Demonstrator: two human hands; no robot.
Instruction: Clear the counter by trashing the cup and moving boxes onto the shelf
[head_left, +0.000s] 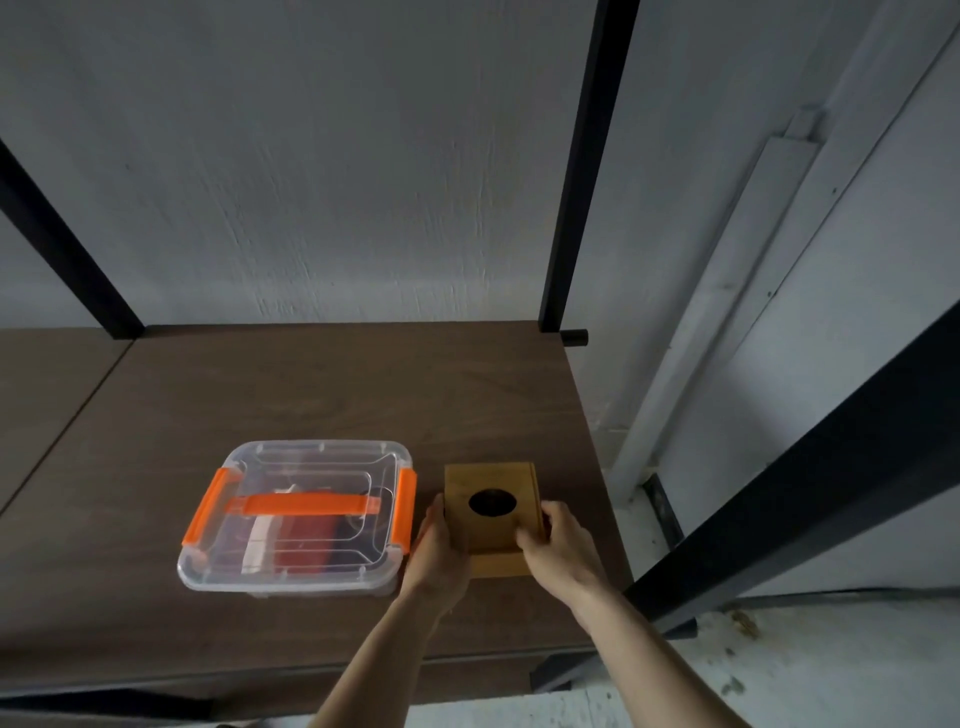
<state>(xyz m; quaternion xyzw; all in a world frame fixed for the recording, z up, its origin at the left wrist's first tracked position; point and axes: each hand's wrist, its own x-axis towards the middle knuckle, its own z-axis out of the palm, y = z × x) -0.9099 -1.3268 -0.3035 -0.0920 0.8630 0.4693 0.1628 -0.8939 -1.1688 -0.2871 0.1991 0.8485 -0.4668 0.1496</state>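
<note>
A small brown cardboard box (491, 486) with a dark round window on top rests on the brown wooden shelf (311, 384), toward its right side. My left hand (439, 551) grips the box's left side and my right hand (558, 543) grips its right front corner. Just to the left of the box stands a clear plastic container (298, 514) with an orange handle and orange clips, holding some red and white items. No cup is in view.
Black metal shelf posts rise at the back left (62, 244) and back right (587, 166), and a black beam (810, 483) slants across the right. A white wall is behind. White pipes (722, 312) run down the right, above a speckled floor.
</note>
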